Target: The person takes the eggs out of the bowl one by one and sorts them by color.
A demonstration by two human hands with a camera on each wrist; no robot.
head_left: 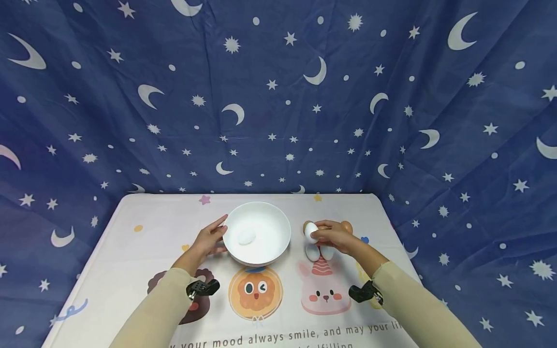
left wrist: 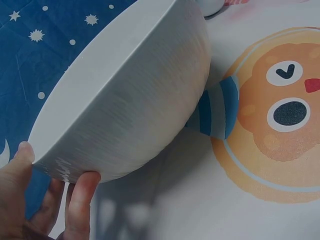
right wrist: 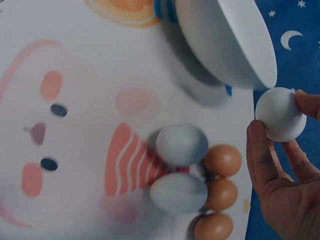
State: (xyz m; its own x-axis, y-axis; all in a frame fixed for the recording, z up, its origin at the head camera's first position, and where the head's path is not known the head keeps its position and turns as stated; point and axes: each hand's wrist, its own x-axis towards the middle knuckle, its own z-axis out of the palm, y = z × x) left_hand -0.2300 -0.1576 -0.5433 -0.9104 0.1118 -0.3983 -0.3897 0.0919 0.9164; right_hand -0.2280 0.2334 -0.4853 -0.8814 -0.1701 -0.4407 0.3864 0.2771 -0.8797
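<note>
A deep white bowl stands on the table with one white egg inside. My left hand holds the bowl's left side; in the left wrist view the thumb lies at the rim and the fingertips press the outer wall. To the right of the bowl, my right hand pinches a white egg between thumb and fingers, raised off the table. Under and beside that hand lie two white eggs and three brown eggs, grouped closely together.
A pale tablecloth printed with cartoon faces and lettering covers the table. Behind and at both sides hangs a dark blue curtain with moons and stars. A black wrist camera sits on each sleeve.
</note>
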